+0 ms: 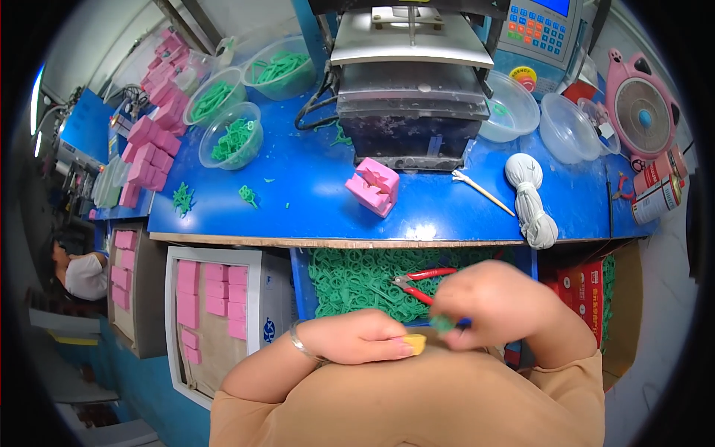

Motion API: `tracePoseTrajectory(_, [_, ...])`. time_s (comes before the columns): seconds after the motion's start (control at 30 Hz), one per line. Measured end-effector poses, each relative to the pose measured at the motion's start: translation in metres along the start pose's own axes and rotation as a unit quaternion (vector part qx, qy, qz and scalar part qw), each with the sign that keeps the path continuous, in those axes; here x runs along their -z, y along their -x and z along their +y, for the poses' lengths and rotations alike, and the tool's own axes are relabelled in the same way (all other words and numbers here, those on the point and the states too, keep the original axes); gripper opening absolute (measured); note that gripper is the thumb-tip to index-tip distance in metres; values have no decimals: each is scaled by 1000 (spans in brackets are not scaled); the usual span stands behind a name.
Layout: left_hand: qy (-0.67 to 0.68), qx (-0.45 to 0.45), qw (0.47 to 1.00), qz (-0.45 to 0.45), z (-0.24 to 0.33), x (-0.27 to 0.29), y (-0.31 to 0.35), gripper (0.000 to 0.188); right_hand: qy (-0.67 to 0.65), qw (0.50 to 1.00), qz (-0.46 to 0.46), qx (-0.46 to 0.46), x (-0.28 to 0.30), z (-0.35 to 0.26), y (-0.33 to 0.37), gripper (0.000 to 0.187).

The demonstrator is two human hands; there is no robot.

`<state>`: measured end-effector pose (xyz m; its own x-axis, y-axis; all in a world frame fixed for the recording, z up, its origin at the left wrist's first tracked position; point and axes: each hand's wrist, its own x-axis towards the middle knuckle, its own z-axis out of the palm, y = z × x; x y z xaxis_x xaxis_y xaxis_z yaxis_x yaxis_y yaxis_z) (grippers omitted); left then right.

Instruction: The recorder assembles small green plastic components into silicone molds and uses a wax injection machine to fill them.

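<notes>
My left hand [361, 337] is closed around a small yellow piece [415, 343] in front of my body. Just to the right, my right hand [491, 294] is closed and smeared by motion; a green bit [442, 323] and a blue bit [464, 322] show at its fingers, their kind too blurred to tell. Beyond both hands is a blue tray [301, 287] filled with small green plastic pieces [357, 279]. Red-handled cutters [421, 283] lie open on these pieces, partly hidden by my right hand.
A pink block [374, 186] sits on the blue table [313, 212] before a press machine [410, 112]. Bowls of green pieces [232, 139] stand left; a cloth bundle [530, 201] and a stick [484, 194] lie right. Pink blocks fill a box [173, 298].
</notes>
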<state>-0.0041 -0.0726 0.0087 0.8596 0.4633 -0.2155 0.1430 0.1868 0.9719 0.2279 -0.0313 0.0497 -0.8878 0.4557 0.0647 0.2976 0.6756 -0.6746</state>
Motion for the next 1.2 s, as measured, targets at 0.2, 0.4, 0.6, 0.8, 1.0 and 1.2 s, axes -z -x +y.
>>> tracePoseTrajectory(0.2, [-23, 19, 946, 322, -12, 28, 37, 21, -52, 986, 118, -107, 14, 20, 24, 23])
tracePoseTrajectory(0.4, [-497, -42, 692, 522, -16, 81, 15, 17, -273, 938, 174, -124, -20, 24, 9, 23])
tracePoseTrajectory(0.6, [-498, 12, 681, 537, -15, 100, 12, 18, -554, 792, 207, -151, -50, 26, 4, 32])
tracePoseTrajectory(0.8, [-520, -104, 574, 624, -17, 84, 11, 27, -641, 719, 212, -168, -58, 32, 0, 35])
tracePoseTrajectory(1.0, [-421, -243, 779, 396, 8, 18, -8, 47, -700, 671, 171, -174, -59, 25, -6, 47])
tracePoseTrajectory(1.2, [-331, -195, 832, 400, -4, 7, -13, 42, -658, 718, 170, -152, -65, 24, -7, 53])
